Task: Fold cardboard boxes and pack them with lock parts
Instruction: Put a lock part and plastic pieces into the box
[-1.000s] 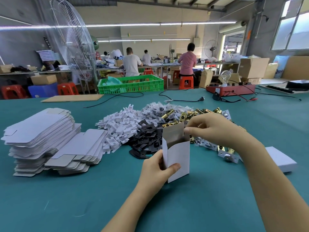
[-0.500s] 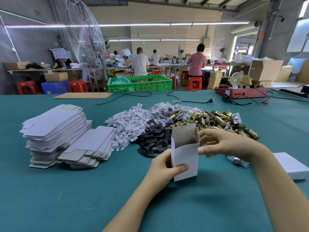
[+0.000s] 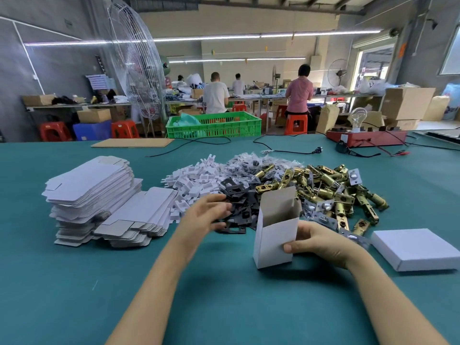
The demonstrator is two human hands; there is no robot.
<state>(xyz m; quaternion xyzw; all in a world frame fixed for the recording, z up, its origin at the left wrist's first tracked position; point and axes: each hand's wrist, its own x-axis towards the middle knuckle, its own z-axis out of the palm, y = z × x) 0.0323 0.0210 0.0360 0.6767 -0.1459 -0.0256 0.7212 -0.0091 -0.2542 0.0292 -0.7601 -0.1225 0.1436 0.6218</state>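
A small white cardboard box [image 3: 273,237] stands upright on the teal table [image 3: 74,295], its top flap open. My right hand [image 3: 321,241] grips its right side, thumb on the front face. With fingers spread and relaxed, my left hand [image 3: 205,215] hovers over the pile of black plates [image 3: 236,202] and holds nothing. Behind the box lies a heap of brass latch parts [image 3: 331,188]. White plastic pieces [image 3: 191,180] and small bagged parts [image 3: 246,163] are piled further left and back.
Two stacks of flat white box blanks [image 3: 92,192] sit at the left. A closed white box [image 3: 418,247] lies at the right. Cables [image 3: 281,150], a red test unit with a bulb [image 3: 366,138] and a green crate [image 3: 214,124] are at the far edge. People work at benches beyond.
My left hand let go of the box and moved left over the black plates. My right hand came down from the flap and took hold of the box's right side.
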